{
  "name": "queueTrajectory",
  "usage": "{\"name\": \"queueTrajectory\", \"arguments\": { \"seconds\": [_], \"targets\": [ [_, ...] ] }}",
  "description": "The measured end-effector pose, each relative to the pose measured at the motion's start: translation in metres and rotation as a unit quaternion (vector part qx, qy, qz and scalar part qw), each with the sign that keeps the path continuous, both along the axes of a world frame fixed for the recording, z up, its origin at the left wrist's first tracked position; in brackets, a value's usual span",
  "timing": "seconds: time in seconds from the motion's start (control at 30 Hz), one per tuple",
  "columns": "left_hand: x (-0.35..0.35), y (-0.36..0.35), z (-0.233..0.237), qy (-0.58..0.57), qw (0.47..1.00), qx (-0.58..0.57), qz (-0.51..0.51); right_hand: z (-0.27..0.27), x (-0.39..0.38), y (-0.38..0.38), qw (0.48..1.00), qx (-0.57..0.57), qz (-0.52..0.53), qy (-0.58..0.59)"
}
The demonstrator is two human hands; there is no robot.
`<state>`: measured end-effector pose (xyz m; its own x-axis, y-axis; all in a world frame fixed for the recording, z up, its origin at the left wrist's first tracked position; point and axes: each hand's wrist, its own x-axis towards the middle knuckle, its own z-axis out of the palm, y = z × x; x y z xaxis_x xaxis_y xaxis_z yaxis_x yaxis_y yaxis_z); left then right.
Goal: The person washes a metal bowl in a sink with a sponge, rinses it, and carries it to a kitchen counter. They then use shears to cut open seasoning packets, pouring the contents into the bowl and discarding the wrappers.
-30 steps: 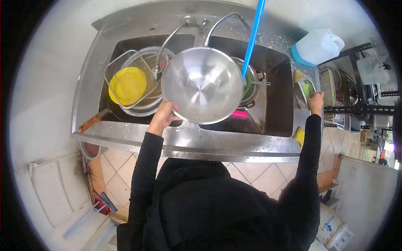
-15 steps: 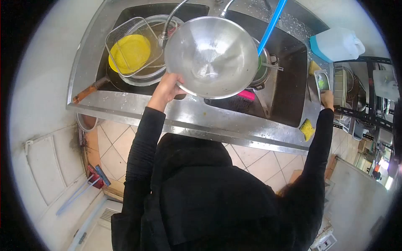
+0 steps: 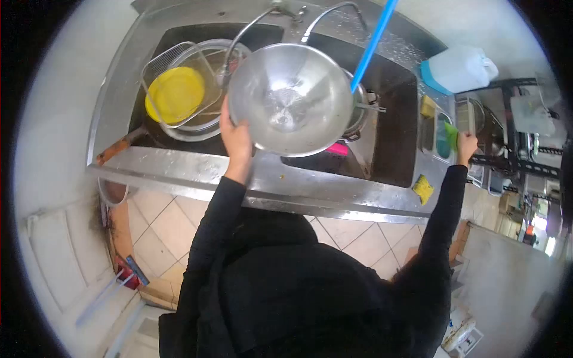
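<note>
A large stainless steel bowl (image 3: 289, 101) tilts toward me above the double sink, its inside showing. My left hand (image 3: 236, 140) is closed on the bowl's left rim. Over at the right end of the counter, my right hand (image 3: 466, 145) pinches a green scouring pad (image 3: 451, 135). The pad is at the edge of a small metal container (image 3: 442, 141) with teal liquid in it. Just behind that container lies a yellow sponge (image 3: 428, 107); another yellow sponge (image 3: 423, 189) rests nearer the counter's front edge.
In the left basin, a wire basket (image 3: 179, 83) and a yellow plate (image 3: 174, 94) lie over a metal basin. A blue handle (image 3: 375, 45) leans out of the right basin, near pots and a pink-handled brush (image 3: 338, 148). A jug of blue liquid (image 3: 456, 68) stands back right.
My right hand has lifted a green scouring pad up from the small metal container. The bowl has shifted slightly, and my left hand's hold is now higher on its left rim. The view has shifted.
</note>
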<state>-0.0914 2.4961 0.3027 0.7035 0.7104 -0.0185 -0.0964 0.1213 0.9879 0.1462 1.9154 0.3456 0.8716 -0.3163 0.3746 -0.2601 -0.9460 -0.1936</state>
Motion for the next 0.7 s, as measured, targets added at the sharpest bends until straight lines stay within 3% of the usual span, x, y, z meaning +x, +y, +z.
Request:
{"name": "queueTrajectory", "arguments": {
  "seconds": [0.03,0.1,0.13,0.17,0.2,0.23,0.27,0.33,0.47,0.53,0.57,0.63,0.7],
  "targets": [
    [0.001,0.001,-0.001,-0.028,0.999,-0.023,-0.001,0.004,0.004,-0.012,0.994,0.01,-0.045,-0.097],
    [0.002,0.004,-0.011,-0.006,1.0,0.002,0.004,0.015,0.008,-0.018,0.987,0.037,-0.034,-0.152],
    [0.001,0.004,-0.015,-0.013,1.0,-0.005,0.0,0.014,0.009,-0.022,0.97,0.115,0.066,-0.206],
    [0.001,0.003,-0.014,-0.018,1.0,-0.011,-0.003,0.019,0.013,-0.015,0.931,0.278,0.102,-0.213],
    [0.003,0.003,-0.014,-0.021,1.0,-0.014,-0.009,0.033,0.009,0.002,0.818,0.549,0.093,-0.143],
    [0.003,0.004,-0.014,-0.015,0.999,-0.036,-0.007,0.04,0.013,0.007,0.72,0.687,0.081,-0.06],
    [0.002,0.004,-0.014,-0.008,0.998,-0.056,-0.004,0.045,0.016,0.013,0.594,0.801,0.067,0.026],
    [0.002,0.004,-0.014,-0.009,0.998,-0.062,-0.01,0.075,-0.015,0.083,0.489,0.85,0.139,0.133],
    [-0.001,0.005,-0.005,-0.037,0.995,-0.09,-0.014,0.088,-0.028,0.154,0.48,0.807,0.242,0.243],
    [-0.002,0.009,-0.005,-0.04,0.994,-0.106,-0.002,0.07,-0.012,0.158,0.628,0.707,0.234,0.227],
    [-0.002,0.01,-0.005,-0.043,0.991,-0.124,0.005,0.072,-0.016,0.17,0.626,0.708,0.235,0.229],
    [-0.002,0.013,-0.005,-0.054,0.989,-0.137,0.001,0.079,-0.033,0.209,0.782,0.564,0.189,0.185],
    [-0.001,0.013,-0.003,-0.066,0.986,-0.152,-0.002,0.055,-0.039,0.224,0.868,0.412,0.212,0.181]
  ]
}}
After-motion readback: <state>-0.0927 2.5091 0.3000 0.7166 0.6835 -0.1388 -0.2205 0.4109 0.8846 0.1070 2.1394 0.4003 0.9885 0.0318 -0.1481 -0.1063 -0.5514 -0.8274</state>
